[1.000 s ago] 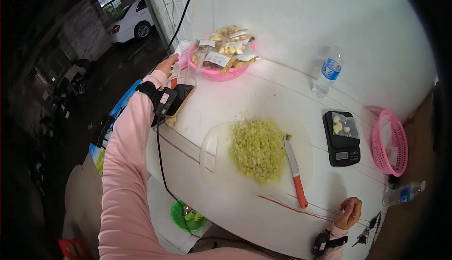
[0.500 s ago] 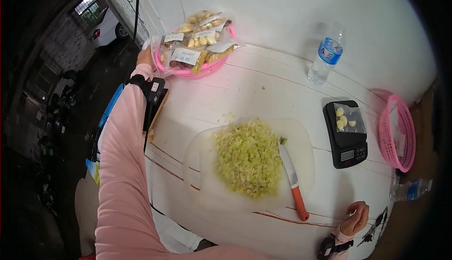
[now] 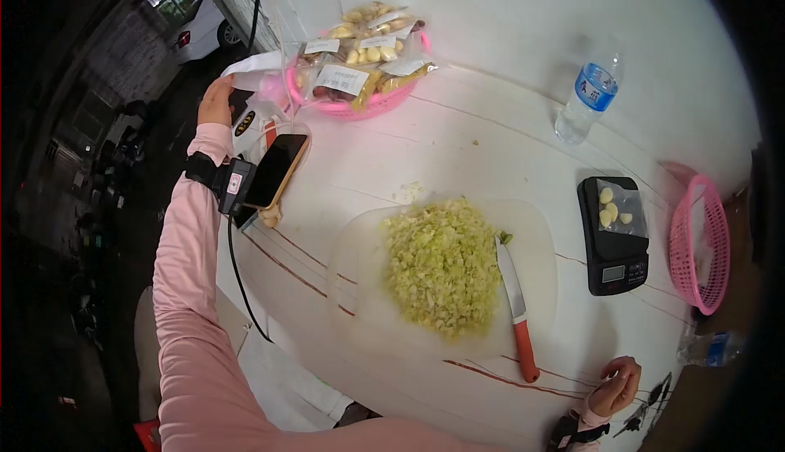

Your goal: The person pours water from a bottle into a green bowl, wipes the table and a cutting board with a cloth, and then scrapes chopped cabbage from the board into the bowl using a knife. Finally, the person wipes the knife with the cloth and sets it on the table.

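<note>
Looks like bag handling: left hand [image 3: 215, 104] pinches thin white plastic bag [image 3: 255, 63], upper left; pulling it free calls for clearing pink plastic mesh basket [image 3: 378, 109]; right hand [image 3: 617, 387] loosely curled, lower right, contents unclear.

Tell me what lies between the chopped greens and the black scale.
The head view shows a knife, a small green scrap, the cutting board margin, then bare tabletop up to the scale.
</note>
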